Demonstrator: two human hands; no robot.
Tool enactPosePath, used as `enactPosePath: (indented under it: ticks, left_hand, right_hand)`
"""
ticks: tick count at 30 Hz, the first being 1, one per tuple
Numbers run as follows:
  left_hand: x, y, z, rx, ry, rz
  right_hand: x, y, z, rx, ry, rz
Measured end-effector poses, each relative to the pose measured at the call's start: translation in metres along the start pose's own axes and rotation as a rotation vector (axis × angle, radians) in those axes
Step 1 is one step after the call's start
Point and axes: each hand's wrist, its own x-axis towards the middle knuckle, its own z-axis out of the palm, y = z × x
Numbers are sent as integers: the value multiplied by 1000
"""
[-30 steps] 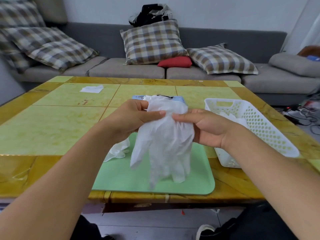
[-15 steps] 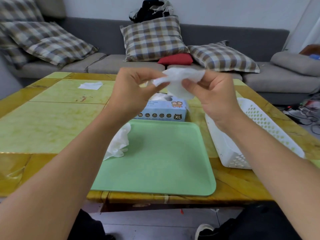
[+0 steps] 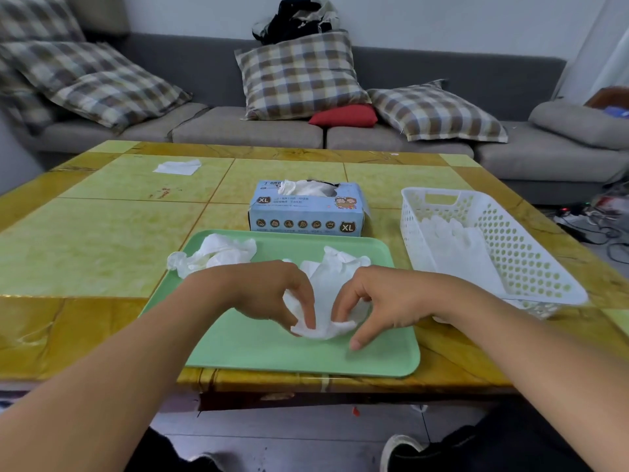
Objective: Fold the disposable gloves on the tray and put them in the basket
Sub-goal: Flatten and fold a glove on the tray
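A white disposable glove (image 3: 328, 284) lies on the green tray (image 3: 258, 349), its fingers pointing away from me. My left hand (image 3: 272, 294) and my right hand (image 3: 377, 301) both pinch its near cuff edge with curled fingers, pressing it down onto the tray. A second, crumpled white glove (image 3: 214, 255) lies over the tray's far left corner. To the right stands the white perforated basket (image 3: 531, 264) with several folded gloves (image 3: 456, 243) inside.
A blue glove box (image 3: 306, 211) marked XL stands just behind the tray, a glove poking out of its top. A white tissue (image 3: 177, 166) lies at the table's far left. A grey sofa with checked cushions runs behind the yellow table (image 3: 85, 240).
The glove was held up in the air between both hands; both hands have come down and laid it flat on the tray, still holding its cuff.
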Motion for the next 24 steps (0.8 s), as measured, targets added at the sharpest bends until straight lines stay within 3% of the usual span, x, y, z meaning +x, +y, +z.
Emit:
enactPosePath:
  ticks: [4,6,9,11,16,21,24]
  left_hand:
    - [-1,5,-3,4,-52,-46]
    - [3,6,-4,-46,23,-85]
    - [16,2,-3,-20,306,-112]
    - [23,-2,-1,74,402,-141]
    - [33,-7,3,131,338,-225]
    - [36,-13,4,163,275,-264]
    - [42,-17,6,123,313,-265]
  right_hand:
    - [-6,-4,-5,56,-100,-21]
    - [1,-1,-6,100,66,20]
    - [22,10,-5,91,400,69]
    - [35,17,-6,-21,437,117]
    - [49,27,-9,-84,462,332]
    - [47,26,-8,-58,464,378]
    - [46,27,-10,3,577,427]
